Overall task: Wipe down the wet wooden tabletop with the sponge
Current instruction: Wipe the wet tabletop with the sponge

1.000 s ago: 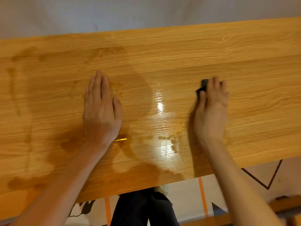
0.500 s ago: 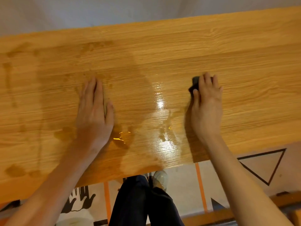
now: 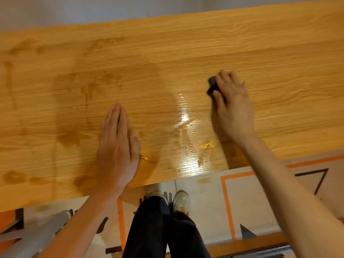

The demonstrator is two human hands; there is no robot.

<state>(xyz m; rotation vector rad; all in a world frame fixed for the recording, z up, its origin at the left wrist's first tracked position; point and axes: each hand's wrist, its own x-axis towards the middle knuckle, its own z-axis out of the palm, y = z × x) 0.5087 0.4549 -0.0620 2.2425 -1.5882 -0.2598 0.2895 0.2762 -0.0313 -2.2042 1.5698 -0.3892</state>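
Wooden tabletop [image 3: 260, 53], wet beside sponge [image 3: 212, 85]; right hand [image 3: 232, 107] fingers [image 3: 226, 77] curled on sponge, left hand [image 3: 117, 144] flat, empty; risk: puddle [image 3: 186, 146] pushed over near edge.

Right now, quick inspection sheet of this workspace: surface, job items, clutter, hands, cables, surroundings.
Surface: wooden tabletop, glossy wet patch near the front edge between the hands; darker damp marks on the left part.
Job's things: dark sponge, mostly covered by the right hand, pressed on the tabletop.
Clutter: nothing seen on the tabletop.
Grippers: right hand with fingers curled over the sponge; left hand flat on the wood, palm down, holding nothing.
Cables: nothing seen.
Surroundings: floor with orange tape lines and black shapes; the person's dark trousers and light shoes below the table edge.
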